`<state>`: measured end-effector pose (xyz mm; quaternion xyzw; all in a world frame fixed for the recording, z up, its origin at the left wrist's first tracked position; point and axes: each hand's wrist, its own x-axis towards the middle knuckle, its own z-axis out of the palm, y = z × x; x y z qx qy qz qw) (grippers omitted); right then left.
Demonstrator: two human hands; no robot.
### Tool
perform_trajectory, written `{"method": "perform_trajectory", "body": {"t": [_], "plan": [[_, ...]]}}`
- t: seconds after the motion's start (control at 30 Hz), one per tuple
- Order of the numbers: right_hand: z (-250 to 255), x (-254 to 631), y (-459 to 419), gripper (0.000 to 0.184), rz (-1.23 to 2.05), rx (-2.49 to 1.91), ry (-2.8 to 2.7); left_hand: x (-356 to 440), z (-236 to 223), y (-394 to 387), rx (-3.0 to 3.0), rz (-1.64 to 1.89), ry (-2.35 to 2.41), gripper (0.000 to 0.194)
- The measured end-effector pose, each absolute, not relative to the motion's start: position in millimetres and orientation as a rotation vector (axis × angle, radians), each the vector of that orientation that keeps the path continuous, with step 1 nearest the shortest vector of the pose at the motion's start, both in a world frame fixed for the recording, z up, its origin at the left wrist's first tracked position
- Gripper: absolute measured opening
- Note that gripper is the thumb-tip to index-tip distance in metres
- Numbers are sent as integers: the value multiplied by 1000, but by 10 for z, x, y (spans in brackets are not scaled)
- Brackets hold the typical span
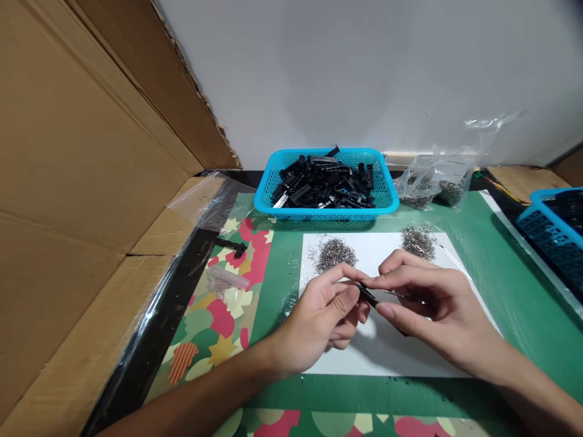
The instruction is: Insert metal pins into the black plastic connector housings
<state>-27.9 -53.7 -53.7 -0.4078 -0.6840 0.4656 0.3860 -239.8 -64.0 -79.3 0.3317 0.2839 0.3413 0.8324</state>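
My left hand pinches a small black plastic part between thumb and fingers, above a white sheet. From the other side, my right hand closes its thumb and index finger on the same part. A slim metal tool, perhaps tweezers, lies under the right index finger; most of it is hidden by the hand. Just behind the left hand is a heap of tiny metal pins. A second heap of tiny metal pieces lies behind the right hand.
A blue basket of black plastic parts stands at the back. Clear bags of metal pieces sit beside it. Another blue basket is at right. Cardboard walls the left side. A loose black part lies on the patterned covering.
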Motion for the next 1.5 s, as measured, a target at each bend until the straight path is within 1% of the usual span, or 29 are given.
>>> {"method": "perform_trajectory", "body": {"t": [0.13,0.27,0.4,0.57,0.73,0.83,0.93,1.0,1.1,1.2,1.3,1.33,1.5], "plan": [[-545,-264,-512,21,1150,-1008,-1765,-2414,-766,-640,861,800,674,27],[-579,-242,-488,21,1130,-986,-1819,-2442,-753,-649,1150,816,852,27],[-620,-215,-461,19,1130,-961,-1889,-2459,-750,-651,1407,763,936,18],[-633,-233,-458,18,1152,-984,-1900,-2454,-721,-647,1578,708,1008,11],[-638,-196,-484,29,1007,-1170,-1858,-2449,-695,-659,1743,660,1078,13],[-669,-152,-499,37,961,-1186,-1857,-2447,-704,-672,1887,671,1056,14],[-694,-145,-510,57,1017,-1105,-1709,-2441,-748,-688,1988,732,1059,19],[-697,-154,-511,64,1021,-1062,-1582,-2435,-789,-699,2003,769,1096,22],[-694,-154,-507,67,932,-1072,-1524,-2424,-835,-711,2013,793,1094,22],[-703,-141,-516,71,867,-1142,-1608,-2418,-838,-719,2031,815,1083,18],[-708,-175,-535,60,842,-1213,-1741,-2417,-816,-725,2019,801,1120,13],[-706,-203,-541,60,852,-1223,-1766,-2417,-810,-725,2005,791,1139,12],[-692,-382,-546,73,1014,-1257,-1669,-2410,-816,-722,1983,801,1162,8]]}}
